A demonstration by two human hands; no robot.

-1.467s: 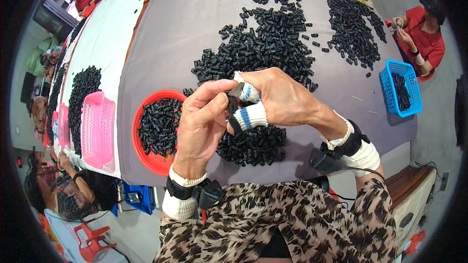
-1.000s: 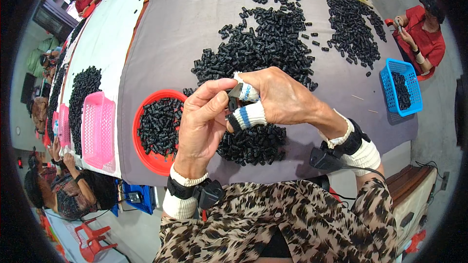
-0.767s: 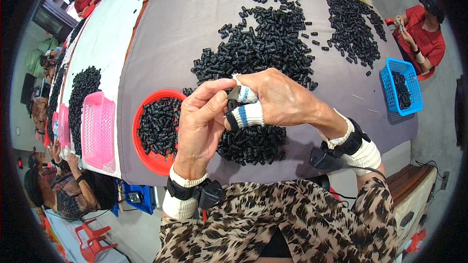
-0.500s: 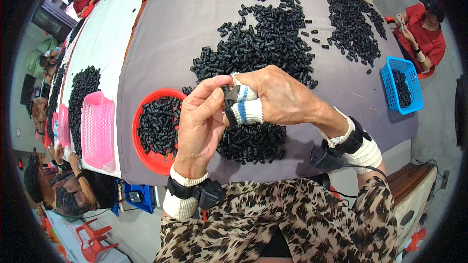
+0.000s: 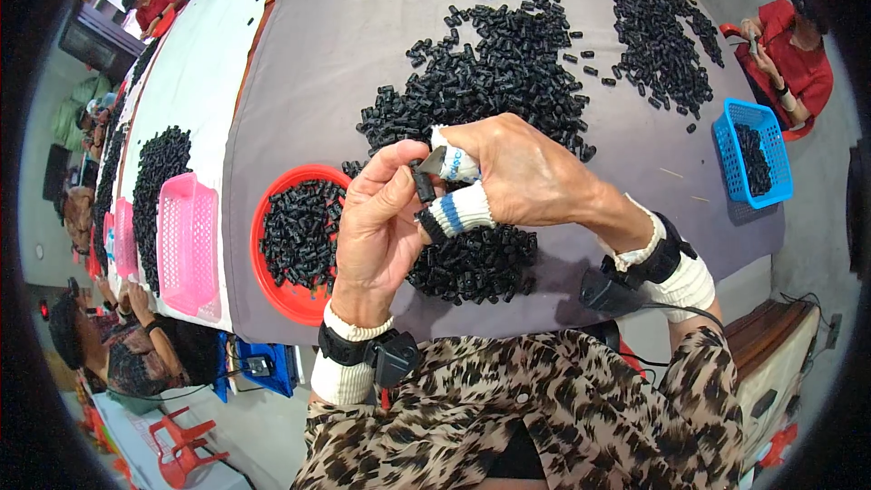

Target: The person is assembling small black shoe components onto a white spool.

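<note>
"What did we see change in that half second?"

"We saw the piece (image 5: pixel 424 184) come clear; earlier, the blade (image 5: pixel 435 161) had hidden much of it."

"Where was it, and how did we grip it?"

"Over the table (image 5: pixel 308 82), near the pile (image 5: pixel 481 82); our left hand (image 5: pixel 374 227) pinched it between thumb and fingertips. Our right hand (image 5: pixel 522 172) was curled on the blade, though we couldn't tell how its hidden fingers pressed."

"Which way did it point?"

"Its long axis ran steeply, upper end leaning left, lower end towards us"
</note>
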